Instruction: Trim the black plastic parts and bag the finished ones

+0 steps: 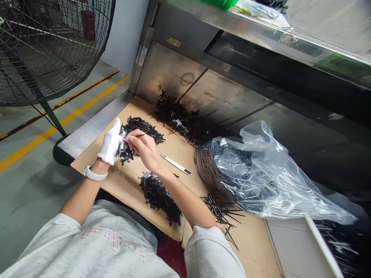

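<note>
Pedestal fan (43, 46) stands off the left end of the brown cardboard sheet (121, 185), which lies on the steel counter (92, 129). Left hand (111, 142), white-gloved, is closed on a cluster of black moulded plastic pieces (124, 152), held just above the sheet. Right hand (143, 148), bare, is closed in a pinch on a thin black piece (139, 134), touching that cluster. Three heaps of similar pieces lie on the sheet: a middle heap (142, 129), a near heap (159, 199) and a far-edge heap (176, 116). A cream-handled craft knife (175, 164) lies on the sheet beside the right hand. A clear plastic bag (261, 177) of black pieces rests at the sheet's right end.
</note>
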### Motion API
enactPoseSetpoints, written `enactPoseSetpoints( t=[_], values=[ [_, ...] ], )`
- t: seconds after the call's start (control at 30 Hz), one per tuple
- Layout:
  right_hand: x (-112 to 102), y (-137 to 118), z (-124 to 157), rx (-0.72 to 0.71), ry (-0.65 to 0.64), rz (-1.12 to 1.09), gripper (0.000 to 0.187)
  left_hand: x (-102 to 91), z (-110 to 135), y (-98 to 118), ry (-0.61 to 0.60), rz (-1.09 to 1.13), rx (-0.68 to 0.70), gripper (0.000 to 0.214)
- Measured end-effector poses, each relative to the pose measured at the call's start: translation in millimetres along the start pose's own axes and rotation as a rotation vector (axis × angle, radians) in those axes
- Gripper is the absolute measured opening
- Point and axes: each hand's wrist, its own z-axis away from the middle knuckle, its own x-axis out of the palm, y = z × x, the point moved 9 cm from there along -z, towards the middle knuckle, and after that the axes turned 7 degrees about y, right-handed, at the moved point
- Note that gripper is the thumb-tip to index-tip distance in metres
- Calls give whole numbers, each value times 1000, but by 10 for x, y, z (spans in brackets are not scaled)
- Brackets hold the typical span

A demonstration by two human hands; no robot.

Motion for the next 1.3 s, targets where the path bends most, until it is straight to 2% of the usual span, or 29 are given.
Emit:
enactPoseSetpoints(
  t=[0.07,0.17,0.23,0.3,0.37,0.47,0.57,0.67,0.77,0.87,0.93,1.0,1.13,1.27,1.3],
  values=[
    [9,62,6,-20,22,44,21,-53,-25,-32,43,-81,31,53],
    [49,40,80,-231,57,448,21,-243,-49,76,211,-253,226,33],
    [115,39,152,-356,48,708,22,-321,-69,130,281,-373,327,28],
    [119,69,190,-381,53,791,24,-342,-99,131,310,-509,370,28],
    [56,104,183,-329,79,726,24,-299,-131,54,255,-613,332,33],
    [-30,190,129,-213,78,591,22,-191,-106,-31,106,-704,304,43],
    [-84,279,79,-135,65,541,20,-181,-69,40,17,-738,368,48],
    [-71,349,59,-93,22,573,21,-242,-69,202,-11,-757,458,37],
    [6,338,52,-101,-40,655,24,-284,-20,336,-32,-661,476,33],
    [141,279,55,-130,-146,758,21,-165,132,349,-185,-489,426,37],
    [235,234,75,-150,-234,778,21,-67,260,385,-258,-433,472,30],
    [283,173,105,-179,-278,720,22,-26,348,442,-247,-418,555,22],
    [209,110,170,-205,-231,534,22,-1,413,456,-204,-409,620,20],
    [145,183,296,-173,-206,461,23,41,511,376,-298,-430,667,19],
    [120,183,336,-171,-161,426,20,14,532,358,-301,-423,676,19]
  ],
)
